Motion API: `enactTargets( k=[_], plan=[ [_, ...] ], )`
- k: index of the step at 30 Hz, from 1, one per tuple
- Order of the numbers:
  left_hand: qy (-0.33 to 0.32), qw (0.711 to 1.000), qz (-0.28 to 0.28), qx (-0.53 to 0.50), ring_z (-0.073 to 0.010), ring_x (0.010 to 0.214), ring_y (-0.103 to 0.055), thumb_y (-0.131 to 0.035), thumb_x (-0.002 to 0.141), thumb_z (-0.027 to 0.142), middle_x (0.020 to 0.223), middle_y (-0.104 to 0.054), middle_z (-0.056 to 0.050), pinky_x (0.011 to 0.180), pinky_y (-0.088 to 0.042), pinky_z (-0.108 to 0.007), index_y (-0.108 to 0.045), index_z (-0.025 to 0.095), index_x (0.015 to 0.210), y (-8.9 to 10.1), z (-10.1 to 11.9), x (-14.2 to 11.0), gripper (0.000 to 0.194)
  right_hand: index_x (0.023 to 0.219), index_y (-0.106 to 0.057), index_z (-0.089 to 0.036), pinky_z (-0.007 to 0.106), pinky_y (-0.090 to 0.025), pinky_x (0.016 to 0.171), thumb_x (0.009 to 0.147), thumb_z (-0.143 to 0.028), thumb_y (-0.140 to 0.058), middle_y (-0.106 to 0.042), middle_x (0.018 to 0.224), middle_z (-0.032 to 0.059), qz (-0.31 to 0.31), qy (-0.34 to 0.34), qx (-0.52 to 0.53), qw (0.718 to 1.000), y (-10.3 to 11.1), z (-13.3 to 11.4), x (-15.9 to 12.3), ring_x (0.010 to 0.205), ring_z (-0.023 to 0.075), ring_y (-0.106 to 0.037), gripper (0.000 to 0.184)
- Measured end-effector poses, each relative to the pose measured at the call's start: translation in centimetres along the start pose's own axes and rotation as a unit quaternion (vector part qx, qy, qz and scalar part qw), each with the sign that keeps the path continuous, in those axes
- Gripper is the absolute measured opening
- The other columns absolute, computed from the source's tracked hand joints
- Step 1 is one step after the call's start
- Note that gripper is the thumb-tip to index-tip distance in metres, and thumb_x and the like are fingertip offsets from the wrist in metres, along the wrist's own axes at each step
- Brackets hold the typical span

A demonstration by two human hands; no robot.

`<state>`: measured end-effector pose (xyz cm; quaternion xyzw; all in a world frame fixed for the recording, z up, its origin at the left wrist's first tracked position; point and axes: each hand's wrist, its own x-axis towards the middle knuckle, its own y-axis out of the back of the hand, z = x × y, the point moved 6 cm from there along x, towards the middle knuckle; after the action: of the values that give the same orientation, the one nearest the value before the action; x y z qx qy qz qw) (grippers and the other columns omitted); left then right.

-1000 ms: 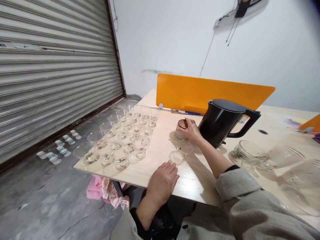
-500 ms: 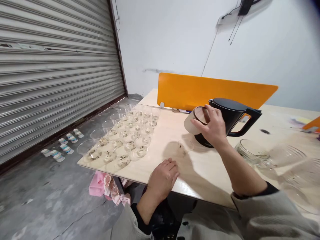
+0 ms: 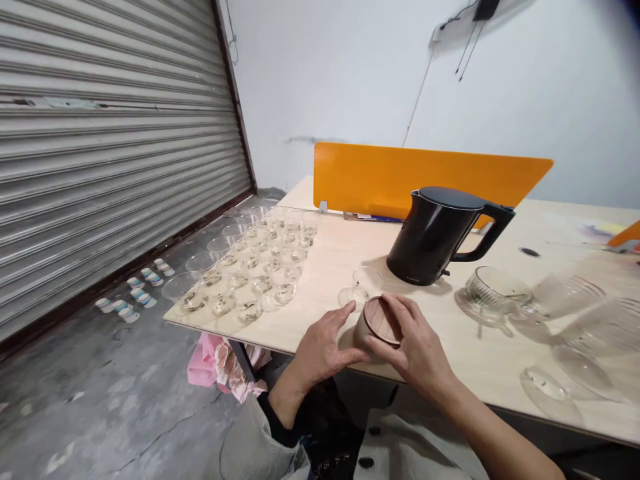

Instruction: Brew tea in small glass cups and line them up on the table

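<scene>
Both hands hold a small round canister with a wooden lid (image 3: 379, 323) just above the near edge of the light wooden table (image 3: 435, 313). My right hand (image 3: 415, 343) curls round its right side and lid. My left hand (image 3: 327, 343) touches its left side with thumb and fingers. Just beyond the canister stands a small empty glass cup (image 3: 367, 281). A black electric kettle (image 3: 435, 235) stands further back to the right.
Several rows of small glass cups (image 3: 260, 267) fill the table's left end. Glass bowls and lids (image 3: 540, 300) lie at the right. An orange divider (image 3: 430, 175) stands at the back. Small paper cups (image 3: 133, 293) sit on the concrete floor near a roller shutter (image 3: 110, 147). Pink cloth (image 3: 215, 367) hangs below the table.
My right hand lifted the canister from beside the kettle and brought it toward me to the near table edge. My left hand moved from lying on the table to the canister's side.
</scene>
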<state>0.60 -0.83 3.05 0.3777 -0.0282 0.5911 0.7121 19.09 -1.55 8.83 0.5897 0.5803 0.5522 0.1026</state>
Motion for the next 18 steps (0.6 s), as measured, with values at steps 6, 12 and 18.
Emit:
enactTargets(
  k=[6, 12, 18],
  plan=[
    [0.062, 0.998, -0.027, 0.003, -0.0355, 0.131, -0.062, -0.094, 0.065, 0.044, 0.149, -0.060, -0.010, 0.109, -0.054, -0.051, -0.040, 0.030, 0.157, -1.4, 0.7, 1.0, 0.108, 0.153, -0.044, -0.030, 0.055, -0.061, 0.089, 0.084, -0.060, -0.071, -0.058, 0.138, 0.0166, 0.000, 0.002, -0.049, 0.999, -0.8, -0.5, 0.7, 0.121, 0.0390, -0.063, 0.080],
    [0.081, 0.996, -0.002, -0.026, -0.0346, 0.133, -0.061, -0.087, 0.073, 0.042, 0.151, -0.057, -0.010, 0.111, -0.053, -0.049, -0.039, 0.028, 0.155, -2.5, 1.1, 1.9, 0.097, 0.148, -0.051, -0.025, 0.058, -0.058, 0.093, 0.083, -0.061, -0.070, -0.062, 0.129, 0.0179, 0.015, 0.022, -0.075, 0.997, -0.5, -1.5, 1.4, 0.117, 0.0400, -0.061, 0.076],
    [0.106, 0.994, -0.009, -0.037, -0.0354, 0.130, -0.062, -0.086, 0.072, 0.040, 0.149, -0.059, -0.013, 0.111, -0.052, -0.052, -0.039, 0.024, 0.153, -2.7, 0.8, 2.0, 0.095, 0.145, -0.054, -0.021, 0.058, -0.055, 0.099, 0.087, -0.056, -0.067, -0.062, 0.130, 0.0181, 0.036, 0.017, -0.053, 0.998, -1.1, -1.4, 1.3, 0.119, 0.0380, -0.060, 0.069]
  ],
)
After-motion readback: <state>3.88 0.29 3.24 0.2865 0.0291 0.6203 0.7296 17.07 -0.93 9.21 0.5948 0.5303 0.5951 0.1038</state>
